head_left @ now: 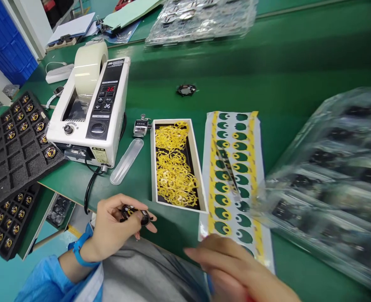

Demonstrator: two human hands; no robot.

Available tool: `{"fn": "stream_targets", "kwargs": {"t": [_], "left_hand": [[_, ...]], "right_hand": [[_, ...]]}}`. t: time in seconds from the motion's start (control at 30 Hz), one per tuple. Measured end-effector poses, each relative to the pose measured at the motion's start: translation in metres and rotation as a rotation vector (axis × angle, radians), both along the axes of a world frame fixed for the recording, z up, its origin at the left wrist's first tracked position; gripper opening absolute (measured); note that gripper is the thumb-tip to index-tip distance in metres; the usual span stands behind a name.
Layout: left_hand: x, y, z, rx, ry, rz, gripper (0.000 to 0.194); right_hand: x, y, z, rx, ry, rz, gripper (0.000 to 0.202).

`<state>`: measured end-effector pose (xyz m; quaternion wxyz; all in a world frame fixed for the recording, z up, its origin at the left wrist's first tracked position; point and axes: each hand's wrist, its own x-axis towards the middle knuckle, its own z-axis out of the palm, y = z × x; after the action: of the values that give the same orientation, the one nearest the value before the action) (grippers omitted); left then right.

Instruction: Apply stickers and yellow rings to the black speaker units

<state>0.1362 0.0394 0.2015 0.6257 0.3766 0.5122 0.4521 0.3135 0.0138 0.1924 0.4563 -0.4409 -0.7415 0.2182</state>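
My left hand [119,226], with a blue band on its wrist, pinches a small black round part [137,214] near the table's front edge. My right hand [229,264] is smeared by motion over the lower end of a sticker sheet [209,167]. Bits of red and blue show at this hand, but what they belong to is unclear. A thin, dark, pointed metal tool [228,165], perhaps tweezers, appears over the sheet; whether my right hand touches it cannot be made out. Between the hands stands a white-rimmed box [201,188] with many yellow ring-shaped pieces [176,178].
A white tape dispenser [110,121] stands left, beside a tally counter [140,127] and a clear plastic case [127,161]. Black foam trays [24,142] hold round parts at far left. Another black part [186,89] lies behind. Clear blister trays [324,201] occupy the right.
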Motion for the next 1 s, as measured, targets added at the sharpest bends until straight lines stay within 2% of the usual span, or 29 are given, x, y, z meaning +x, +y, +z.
{"fn": "stream_targets", "kwargs": {"t": [0.07, 0.13, 0.2, 0.3, 0.43, 0.6, 0.7, 0.83, 0.9, 1.0], "left_hand": [[0.002, -0.003, 0.001, 0.045, 0.031, 0.004, 0.015], [0.002, -0.006, 0.002, 0.124, 0.093, -0.018, 0.011], [0.002, -0.011, 0.002, 0.212, 0.182, -0.059, 0.026], [0.001, -0.017, 0.002, 0.277, 0.279, -0.114, 0.043], [0.000, -0.020, 0.002, 0.327, 0.344, -0.161, 0.048], [0.000, -0.018, 0.006, 0.322, 0.402, -0.223, 0.041], [0.000, -0.017, 0.004, 0.306, 0.400, -0.217, 0.040], [-0.001, -0.017, -0.003, 0.273, 0.359, -0.212, 0.046], [-0.001, -0.017, -0.006, 0.222, 0.316, -0.196, 0.045], [0.000, -0.015, -0.005, 0.150, 0.208, -0.141, 0.038]], "right_hand": [[-0.011, 0.002, 0.004, 0.096, -0.104, 0.033, 0.014], [-0.022, 0.006, 0.004, 0.198, -0.137, -0.034, 0.013], [-0.029, 0.011, 0.000, 0.246, -0.139, -0.105, 0.011], [-0.032, 0.015, -0.004, 0.234, -0.134, -0.147, 0.008], [-0.032, 0.015, -0.003, 0.119, -0.053, -0.157, 0.007], [-0.033, 0.018, -0.001, 0.042, 0.005, -0.128, 0.010], [-0.030, 0.022, 0.004, -0.024, 0.106, -0.028, 0.015], [-0.015, 0.026, 0.013, -0.248, 0.305, 0.116, 0.019], [-0.003, 0.030, 0.012, -0.331, 0.329, 0.112, 0.021], [0.013, 0.038, 0.004, -0.396, 0.202, -0.012, 0.028]]}}
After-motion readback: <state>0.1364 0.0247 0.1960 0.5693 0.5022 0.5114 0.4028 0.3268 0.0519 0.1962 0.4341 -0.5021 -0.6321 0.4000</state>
